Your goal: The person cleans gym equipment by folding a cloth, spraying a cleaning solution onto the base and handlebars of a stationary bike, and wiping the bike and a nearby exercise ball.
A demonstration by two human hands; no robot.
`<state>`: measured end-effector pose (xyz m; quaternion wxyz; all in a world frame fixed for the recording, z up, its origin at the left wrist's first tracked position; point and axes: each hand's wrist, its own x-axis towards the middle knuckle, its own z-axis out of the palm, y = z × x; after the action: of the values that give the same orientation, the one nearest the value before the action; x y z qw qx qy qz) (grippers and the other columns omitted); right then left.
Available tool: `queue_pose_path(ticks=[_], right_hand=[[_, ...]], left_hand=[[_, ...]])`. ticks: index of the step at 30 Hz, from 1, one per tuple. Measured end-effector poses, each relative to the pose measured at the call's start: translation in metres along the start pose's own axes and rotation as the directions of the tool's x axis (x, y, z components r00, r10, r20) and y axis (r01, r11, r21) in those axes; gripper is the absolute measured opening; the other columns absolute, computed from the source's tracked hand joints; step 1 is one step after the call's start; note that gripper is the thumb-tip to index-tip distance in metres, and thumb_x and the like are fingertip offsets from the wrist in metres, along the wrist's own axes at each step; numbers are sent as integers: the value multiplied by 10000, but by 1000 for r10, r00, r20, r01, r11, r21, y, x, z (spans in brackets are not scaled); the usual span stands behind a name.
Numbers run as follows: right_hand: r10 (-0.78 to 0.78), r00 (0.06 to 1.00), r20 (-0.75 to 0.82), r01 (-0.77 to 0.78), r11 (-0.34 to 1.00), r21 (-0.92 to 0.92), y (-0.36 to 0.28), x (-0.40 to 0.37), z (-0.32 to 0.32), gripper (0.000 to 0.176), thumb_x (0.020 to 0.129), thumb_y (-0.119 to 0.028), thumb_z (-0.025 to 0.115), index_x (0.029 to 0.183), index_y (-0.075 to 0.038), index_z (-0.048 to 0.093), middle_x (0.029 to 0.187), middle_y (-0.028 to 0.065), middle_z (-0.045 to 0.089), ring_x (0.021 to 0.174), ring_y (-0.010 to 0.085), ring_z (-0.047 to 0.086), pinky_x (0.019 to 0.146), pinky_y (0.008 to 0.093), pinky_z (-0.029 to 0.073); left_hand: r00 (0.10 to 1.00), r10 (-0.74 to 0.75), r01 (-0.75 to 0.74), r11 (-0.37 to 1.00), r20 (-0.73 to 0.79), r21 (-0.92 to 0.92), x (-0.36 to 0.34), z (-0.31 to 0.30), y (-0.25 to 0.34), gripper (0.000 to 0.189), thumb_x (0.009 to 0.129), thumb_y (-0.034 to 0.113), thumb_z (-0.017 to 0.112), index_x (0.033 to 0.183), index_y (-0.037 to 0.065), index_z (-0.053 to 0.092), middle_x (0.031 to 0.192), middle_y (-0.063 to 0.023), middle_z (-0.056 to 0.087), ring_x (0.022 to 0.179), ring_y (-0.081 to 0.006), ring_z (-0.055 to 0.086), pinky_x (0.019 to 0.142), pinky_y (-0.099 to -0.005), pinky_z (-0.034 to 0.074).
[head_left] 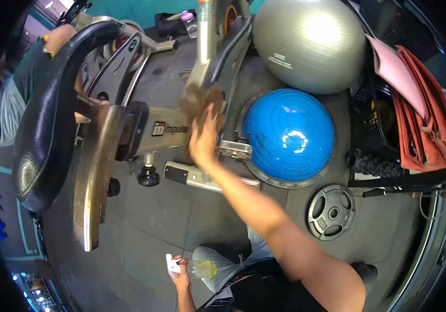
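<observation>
My right hand (203,140) reaches forward and presses a brown cloth (197,101) against the frame (168,127) of an exercise bike. The cloth looks blurred. Low in the view, close to my body, my left hand (182,281) holds a clear spray bottle (202,269) with yellowish liquid and a white trigger. The bike's black saddle (51,119) looms large at the left, nearer to me than the frame.
A blue balance dome (288,132) sits right of the bike, with a grey exercise ball (308,41) behind it. A weight plate (331,211) lies on the floor. Red folded mats (420,119) hang at the right. Another person (25,73) is at the upper left.
</observation>
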<state>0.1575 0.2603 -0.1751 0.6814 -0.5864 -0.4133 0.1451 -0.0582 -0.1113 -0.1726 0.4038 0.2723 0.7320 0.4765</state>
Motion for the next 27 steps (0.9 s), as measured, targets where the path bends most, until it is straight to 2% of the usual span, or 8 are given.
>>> queue_pose_path(ticks=[2, 4, 8, 12, 16, 21, 24, 27], right_hand=[[1, 1000, 26, 3, 986, -168, 12, -71, -11, 515, 962, -234, 548, 1380, 45, 435, 1357, 322, 478, 1274, 464, 459, 1075, 454, 363], [402, 826, 395, -455, 889, 49, 15, -116, -50, 417, 970, -346, 569, 1124, 37, 629, 1064, 254, 660, 956, 400, 655, 806, 423, 495], [789, 431, 438, -902, 375, 214, 46, -183, -147, 474, 919, -381, 660, 1185, 10, 638, 1119, 141, 678, 1036, 246, 622, 904, 373, 473], [965, 238, 110, -924, 190, 333, 86, -162, -274, 892, 768, -624, 722, 1225, 121, 543, 1201, 200, 610, 1055, 302, 601, 896, 450, 487], [999, 21, -34, -848, 36, 528, 222, -170, -359, 360, 947, -399, 579, 1098, -72, 591, 936, 125, 661, 797, 314, 651, 706, 518, 539], [994, 71, 88, -734, -8, 679, 283, -160, -376, 250, 929, -328, 599, 1044, -109, 642, 968, 86, 669, 816, 279, 665, 684, 490, 571], [755, 384, 531, -610, -224, 760, 337, -172, -390, 262, 958, -346, 563, 1116, -148, 631, 1137, 92, 668, 1017, 293, 648, 864, 492, 534], [776, 428, 463, -579, -158, 800, 314, -154, -373, 309, 971, -386, 550, 1153, -145, 611, 1192, 96, 646, 1101, 294, 613, 959, 488, 488]], left_hand=[[999, 3, -6, 998, 55, 65, -1, 6, 0, 323, 894, 89, 664, 1169, 12, 512, 977, -72, 589, 875, -203, 635, 821, -336, 520], [995, 27, -37, 994, 98, 105, 9, 1, -8, 327, 898, 103, 668, 1172, 16, 513, 972, -78, 591, 875, -205, 635, 822, -341, 514], [990, 129, -133, 989, 64, 66, -7, -6, -2, 319, 910, 129, 663, 1177, 25, 524, 940, -102, 624, 871, -188, 618, 829, -328, 499], [989, 134, -136, 990, 59, 33, -28, -28, -15, 324, 910, 123, 655, 1186, 16, 523, 948, -105, 628, 852, -186, 605, 822, -323, 501], [996, 89, -89, 995, 13, 45, -44, -36, -19, 331, 908, 116, 654, 1189, 11, 516, 970, -97, 601, 842, -185, 601, 816, -322, 509], [996, 65, -61, 996, -58, 66, -48, -46, -12, 341, 900, 111, 668, 1186, 13, 511, 952, -81, 585, 859, -196, 620, 818, -325, 512], [999, 10, -8, 998, -35, 64, -49, -62, -5, 352, 891, 96, 670, 1200, 39, 511, 986, -61, 576, 841, -174, 606, 802, -338, 512], [996, 51, -51, 999, -77, 2, -62, -46, 18, 297, 891, 94, 671, 1144, 34, 527, 920, -61, 581, 813, -167, 598, 803, -339, 507]])
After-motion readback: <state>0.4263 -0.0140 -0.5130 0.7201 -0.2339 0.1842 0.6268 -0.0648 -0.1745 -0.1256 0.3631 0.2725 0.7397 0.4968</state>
